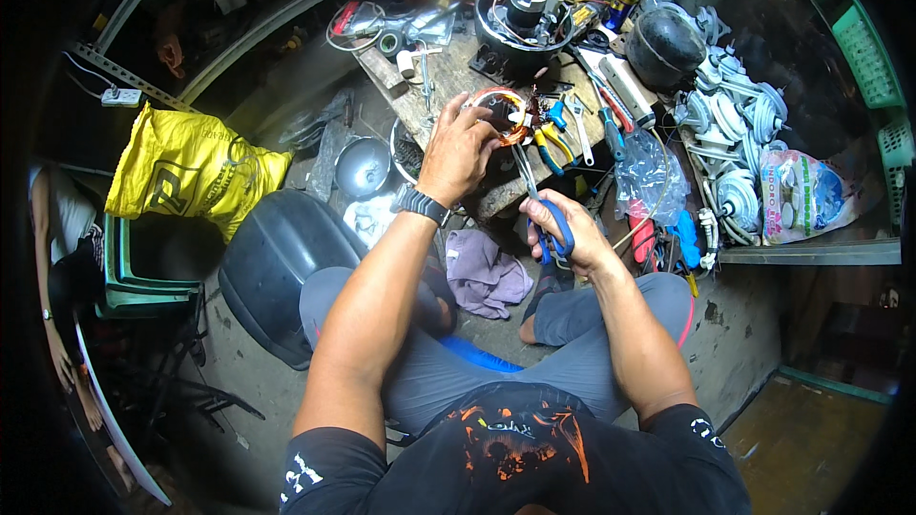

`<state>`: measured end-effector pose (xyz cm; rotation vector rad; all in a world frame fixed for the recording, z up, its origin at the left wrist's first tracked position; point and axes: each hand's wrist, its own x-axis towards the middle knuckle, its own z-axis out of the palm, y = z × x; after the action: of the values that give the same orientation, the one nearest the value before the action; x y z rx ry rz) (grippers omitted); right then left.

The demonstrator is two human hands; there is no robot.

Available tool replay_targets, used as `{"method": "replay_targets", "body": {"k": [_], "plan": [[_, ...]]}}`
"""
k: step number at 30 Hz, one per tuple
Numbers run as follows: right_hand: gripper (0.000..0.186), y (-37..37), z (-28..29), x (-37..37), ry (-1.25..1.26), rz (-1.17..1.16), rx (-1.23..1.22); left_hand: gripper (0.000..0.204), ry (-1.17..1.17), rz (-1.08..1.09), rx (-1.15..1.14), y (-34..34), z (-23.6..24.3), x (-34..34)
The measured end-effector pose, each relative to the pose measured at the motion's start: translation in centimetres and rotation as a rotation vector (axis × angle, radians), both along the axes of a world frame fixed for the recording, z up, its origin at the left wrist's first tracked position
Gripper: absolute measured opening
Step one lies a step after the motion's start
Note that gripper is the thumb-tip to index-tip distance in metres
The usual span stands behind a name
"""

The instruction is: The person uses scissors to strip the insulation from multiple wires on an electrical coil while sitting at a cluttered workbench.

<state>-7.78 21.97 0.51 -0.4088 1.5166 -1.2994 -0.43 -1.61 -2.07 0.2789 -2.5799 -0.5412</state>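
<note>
My left hand (pixel 455 153), a watch on its wrist, grips a ring-shaped copper wire coil (pixel 506 105) at the front of the cluttered wooden workbench (pixel 439 105). My right hand (pixel 571 234) holds blue-handled scissors (pixel 555 238), their blades pointing up to the lower side of the coil; whether they touch it I cannot tell. Yellow-handled pliers (pixel 558 151), blue-handled pliers (pixel 556 114) and a silver wrench (pixel 581 129) lie right of the coil. Behind it stands a round motor assembly (pixel 525 14) with wires.
A yellow sack (pixel 191 167), black plastic shell (pixel 277 277), metal bowl (pixel 361 167) and purple cloth (pixel 487 272) surround my legs. A green stool (pixel 129 286) and another person's arm (pixel 43 286) are at left. Porcelain-like white parts (pixel 725 114), a black cylinder (pixel 663 48) and bagged items (pixel 649 181) crowd the right.
</note>
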Motion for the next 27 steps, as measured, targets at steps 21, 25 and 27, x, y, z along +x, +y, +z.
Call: {"method": "replay_targets", "body": {"k": [21,25,27], "plan": [[0.047,-0.8,2.1,-1.4,-0.048,0.048,0.101,0.022,-0.149,0.093,0.028,0.4,1.6,-0.1],[0.054,-0.9,3.3,-2.2,-0.083,0.052,0.179,0.021,-0.14,0.08,0.043,0.4,1.7,-0.1],[0.057,-1.1,3.4,-2.6,-0.15,0.031,0.204,0.02,-0.121,0.066,0.053,0.4,1.5,-0.2]]}}
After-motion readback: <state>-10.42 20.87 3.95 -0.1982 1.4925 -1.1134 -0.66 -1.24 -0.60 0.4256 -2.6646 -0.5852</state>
